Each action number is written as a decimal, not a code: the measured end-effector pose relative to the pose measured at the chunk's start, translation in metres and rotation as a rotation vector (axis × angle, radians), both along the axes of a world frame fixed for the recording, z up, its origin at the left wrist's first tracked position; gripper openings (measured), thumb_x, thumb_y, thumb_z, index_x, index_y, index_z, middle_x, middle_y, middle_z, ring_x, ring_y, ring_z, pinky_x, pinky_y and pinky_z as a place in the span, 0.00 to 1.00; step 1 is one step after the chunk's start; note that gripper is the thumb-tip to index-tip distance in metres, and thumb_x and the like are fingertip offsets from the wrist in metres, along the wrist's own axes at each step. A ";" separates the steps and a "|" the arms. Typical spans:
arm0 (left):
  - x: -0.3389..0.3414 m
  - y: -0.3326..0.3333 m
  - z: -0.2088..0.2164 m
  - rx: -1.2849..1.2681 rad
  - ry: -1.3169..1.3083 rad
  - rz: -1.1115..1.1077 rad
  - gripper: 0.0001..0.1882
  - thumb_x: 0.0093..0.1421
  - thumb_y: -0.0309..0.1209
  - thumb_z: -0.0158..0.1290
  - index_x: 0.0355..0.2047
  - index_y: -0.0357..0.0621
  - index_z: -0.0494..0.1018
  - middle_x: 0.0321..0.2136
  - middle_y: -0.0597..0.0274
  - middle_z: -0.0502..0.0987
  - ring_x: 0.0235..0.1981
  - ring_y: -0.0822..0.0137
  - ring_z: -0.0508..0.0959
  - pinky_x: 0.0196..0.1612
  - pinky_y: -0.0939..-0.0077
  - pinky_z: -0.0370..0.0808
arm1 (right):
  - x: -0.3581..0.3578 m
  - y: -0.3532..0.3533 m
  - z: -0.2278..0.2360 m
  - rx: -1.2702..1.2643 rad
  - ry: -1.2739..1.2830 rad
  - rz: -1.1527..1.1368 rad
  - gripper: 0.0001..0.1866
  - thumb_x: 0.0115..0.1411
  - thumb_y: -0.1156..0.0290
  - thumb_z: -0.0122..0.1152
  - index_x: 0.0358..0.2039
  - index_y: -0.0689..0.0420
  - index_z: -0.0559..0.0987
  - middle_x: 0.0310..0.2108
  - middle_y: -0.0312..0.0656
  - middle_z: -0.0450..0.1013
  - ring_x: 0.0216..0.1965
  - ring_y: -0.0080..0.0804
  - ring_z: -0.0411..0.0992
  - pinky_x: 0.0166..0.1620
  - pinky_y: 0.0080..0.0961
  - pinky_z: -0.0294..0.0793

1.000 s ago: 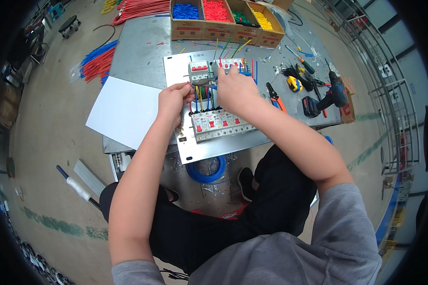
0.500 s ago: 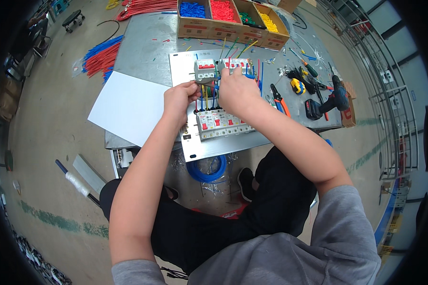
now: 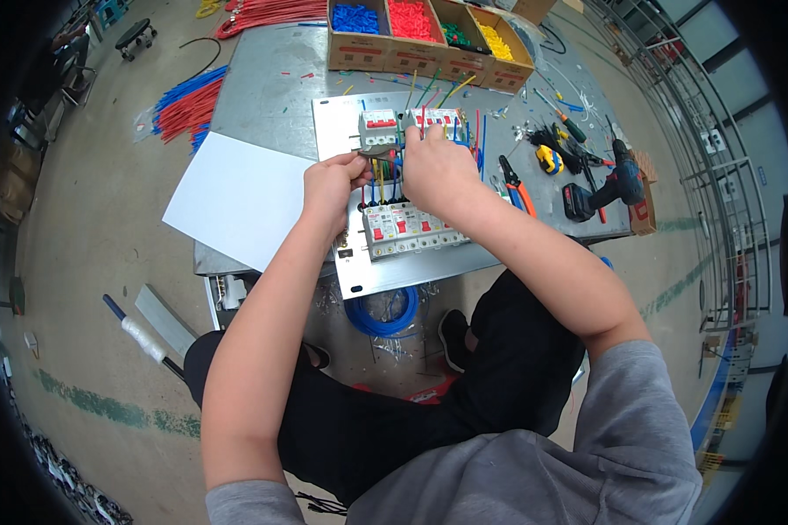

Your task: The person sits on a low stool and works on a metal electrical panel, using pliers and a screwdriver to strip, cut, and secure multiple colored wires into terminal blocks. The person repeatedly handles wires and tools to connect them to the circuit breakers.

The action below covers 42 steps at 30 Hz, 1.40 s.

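My right hand (image 3: 440, 169) is closed around blue-handled pliers, and its fingers cover most of the handles. The plier jaws (image 3: 376, 151) point left, over the wires in the middle of a metal mounting plate (image 3: 333, 114). Just below the jaw tips, my left hand (image 3: 327, 191) is closed in a pinch; what lies between its fingertips is too small to make out. A near row of white circuit breakers (image 3: 416, 229) with red switches sits on the plate, with blue, yellow and red wires rising from it. Farther back stands another breaker (image 3: 378, 127), partly beside my right hand.
A cardboard box (image 3: 359, 58) of blue, red, green and yellow small parts stands at the back. On the right lie wire strippers (image 3: 517, 185), a tape measure (image 3: 548, 159), a screwdriver (image 3: 573, 129) and a cordless drill (image 3: 622, 175). White paper (image 3: 236, 199) lies left of the plate.
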<state>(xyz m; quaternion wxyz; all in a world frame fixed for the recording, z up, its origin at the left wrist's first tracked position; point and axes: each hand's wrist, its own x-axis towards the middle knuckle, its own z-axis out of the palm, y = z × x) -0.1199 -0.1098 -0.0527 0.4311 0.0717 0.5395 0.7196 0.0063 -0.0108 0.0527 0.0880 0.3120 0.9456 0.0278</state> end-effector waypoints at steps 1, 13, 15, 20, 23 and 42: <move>-0.001 0.000 -0.001 -0.002 0.002 -0.002 0.13 0.70 0.22 0.56 0.52 0.26 0.81 0.39 0.57 0.84 0.37 0.70 0.82 0.45 0.78 0.80 | 0.000 0.001 -0.002 0.016 0.006 0.009 0.25 0.61 0.71 0.66 0.57 0.67 0.74 0.55 0.59 0.72 0.50 0.51 0.82 0.49 0.39 0.85; 0.003 0.000 0.007 -0.042 0.015 -0.038 0.14 0.69 0.20 0.58 0.53 0.26 0.80 0.44 0.53 0.85 0.41 0.69 0.83 0.49 0.77 0.82 | 0.009 0.030 -0.012 0.035 0.089 0.171 0.19 0.62 0.61 0.69 0.44 0.63 0.80 0.39 0.55 0.82 0.45 0.54 0.83 0.46 0.48 0.82; -0.003 0.000 0.002 -0.038 0.029 -0.036 0.15 0.68 0.18 0.58 0.54 0.27 0.80 0.47 0.51 0.84 0.42 0.68 0.84 0.52 0.77 0.83 | 0.002 0.035 -0.003 0.033 0.148 0.148 0.18 0.63 0.59 0.69 0.43 0.61 0.81 0.35 0.55 0.83 0.41 0.54 0.83 0.44 0.49 0.83; -0.003 0.002 0.003 -0.129 0.259 -0.072 0.15 0.67 0.24 0.61 0.51 0.28 0.82 0.40 0.56 0.85 0.36 0.70 0.82 0.42 0.76 0.80 | 0.011 0.039 0.022 -0.069 0.326 -0.027 0.19 0.65 0.54 0.68 0.40 0.59 0.83 0.31 0.54 0.83 0.38 0.56 0.84 0.43 0.50 0.83; -0.003 0.004 0.005 -0.269 0.426 -0.159 0.14 0.65 0.27 0.63 0.47 0.29 0.84 0.33 0.59 0.85 0.32 0.71 0.80 0.37 0.74 0.77 | 0.021 0.039 0.034 -0.106 0.316 -0.051 0.19 0.66 0.52 0.67 0.38 0.58 0.84 0.34 0.54 0.84 0.39 0.56 0.83 0.45 0.50 0.83; 0.011 0.016 0.008 -0.332 0.289 -0.102 0.08 0.73 0.29 0.56 0.41 0.38 0.82 0.30 0.66 0.81 0.27 0.75 0.72 0.33 0.75 0.69 | 0.047 0.042 0.018 -0.449 -0.246 -0.001 0.26 0.67 0.48 0.65 0.46 0.62 0.86 0.43 0.53 0.84 0.47 0.50 0.84 0.51 0.44 0.82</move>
